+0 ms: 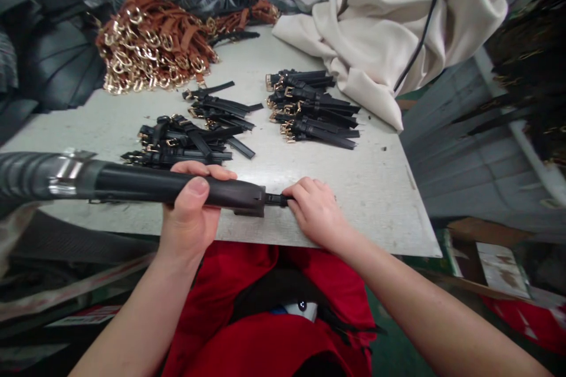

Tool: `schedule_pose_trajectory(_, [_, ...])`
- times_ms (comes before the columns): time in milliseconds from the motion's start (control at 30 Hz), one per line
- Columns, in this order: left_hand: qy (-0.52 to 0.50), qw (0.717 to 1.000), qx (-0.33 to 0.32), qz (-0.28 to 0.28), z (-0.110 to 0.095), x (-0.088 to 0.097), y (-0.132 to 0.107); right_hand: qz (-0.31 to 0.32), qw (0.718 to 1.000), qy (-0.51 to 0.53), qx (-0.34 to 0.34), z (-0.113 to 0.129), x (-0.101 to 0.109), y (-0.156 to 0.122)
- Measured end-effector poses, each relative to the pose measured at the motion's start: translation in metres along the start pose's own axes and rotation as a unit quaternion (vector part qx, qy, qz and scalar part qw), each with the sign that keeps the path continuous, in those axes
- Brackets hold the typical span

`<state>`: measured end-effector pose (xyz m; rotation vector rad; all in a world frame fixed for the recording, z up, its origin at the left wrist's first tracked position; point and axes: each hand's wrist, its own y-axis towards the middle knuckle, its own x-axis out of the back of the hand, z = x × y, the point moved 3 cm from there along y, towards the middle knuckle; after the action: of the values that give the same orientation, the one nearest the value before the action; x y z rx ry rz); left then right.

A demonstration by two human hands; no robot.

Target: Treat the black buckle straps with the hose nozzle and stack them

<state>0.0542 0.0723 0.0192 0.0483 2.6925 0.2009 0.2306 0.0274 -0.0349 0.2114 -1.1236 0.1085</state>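
Observation:
My left hand (190, 212) is wrapped round a long black tube-like tool (145, 184) that lies across the near edge of the grey table (380, 200), a ribbed hose with a metal clamp (66, 174) at its left end. My right hand (316, 212) is closed, its fingers pinching the small black tip (276, 199) at the tool's right end. Just beyond the tool lie piles of black straps with gold buckles (190, 138), and a tidier black strap stack (316, 109) sits further right.
A heap of brown straps with gold buckles (150, 41) lies at the back left. Cream cloth (389, 29) with a black cable over it covers the back right. Dark fabric is piled at the far left and back. The table's right edge drops to grey boards.

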Motion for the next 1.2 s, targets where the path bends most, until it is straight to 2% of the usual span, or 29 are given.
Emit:
schedule_pose_trajectory(100, [-0.007, 1.000, -0.020, -0.001, 0.000, -0.004, -0.002, 0.000, 1.000, 0.001, -0.001, 0.000, 0.000, 0.000])
schedule_pose_trajectory(233, [0.007, 0.999, 0.017, 0.027, 0.003, -0.009, -0.003, 0.005, 1.000, 0.005, -0.007, -0.001, 0.000, 0.001])
schedule_pose_trajectory(433, [-0.030, 0.998, -0.004, -0.056, 0.003, -0.005, 0.005, 0.016, 1.000, -0.008, -0.004, 0.000, 0.000, 0.002])
schedule_pose_trajectory(533, [-0.034, 0.997, 0.029, -0.064, 0.013, -0.008, 0.010, 0.015, 1.000, -0.015, -0.006, 0.000, 0.000, 0.002])
schedule_pose_trajectory(633, [-0.032, 0.994, 0.031, -0.104, 0.008, 0.007, 0.015, 0.014, 1.000, -0.017, -0.005, -0.001, -0.002, 0.002])
schedule_pose_trajectory(767, [-0.046, 0.986, -0.016, -0.159, -0.022, 0.038, 0.013, 0.010, 1.000, -0.014, -0.005, -0.002, -0.003, 0.000])
schedule_pose_trajectory(833, [-0.052, 0.981, -0.041, -0.181, -0.036, 0.047, 0.005, 0.000, 1.000, -0.010, -0.004, -0.001, 0.000, -0.001])
schedule_pose_trajectory(967, [-0.061, 0.977, -0.026, -0.204, -0.041, 0.051, -0.011, -0.024, 0.999, 0.008, 0.029, 0.009, 0.011, 0.007])
schedule_pose_trajectory(1133, [-0.069, 0.979, 0.018, -0.190, -0.032, 0.047, -0.022, 0.073, 0.994, 0.042, 0.067, 0.015, 0.006, 0.029])
schedule_pose_trajectory(1200, [-0.063, 0.983, 0.021, -0.172, -0.031, 0.046, -0.024, 0.081, 0.993, 0.044, 0.072, 0.012, 0.001, 0.033])
